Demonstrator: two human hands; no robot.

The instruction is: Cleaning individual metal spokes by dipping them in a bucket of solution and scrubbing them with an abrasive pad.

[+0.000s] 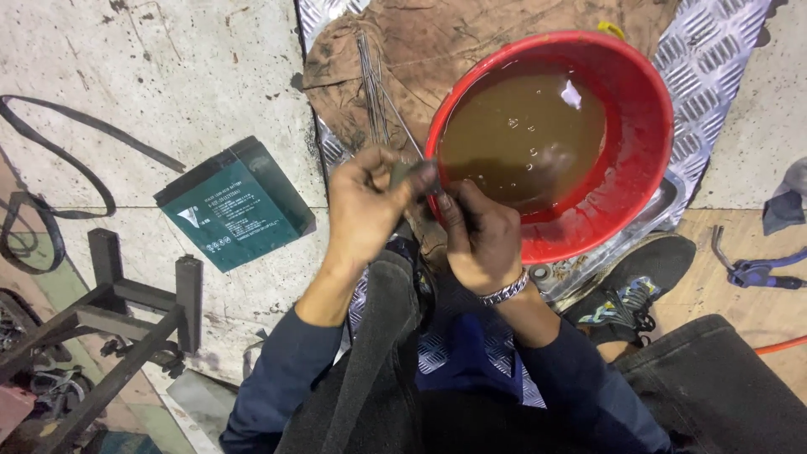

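Our left hand point(363, 206) and right hand point(477, 240) both pinch small grey piece point(409, 172) beside red basin point(647, 126); spokes point(372, 88) left of basin lie untouched.

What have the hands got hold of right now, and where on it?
Both hands pinch one small greyish piece over the red basin's near rim: left hand grips its left end, right hand its right end. What it is cannot be told.
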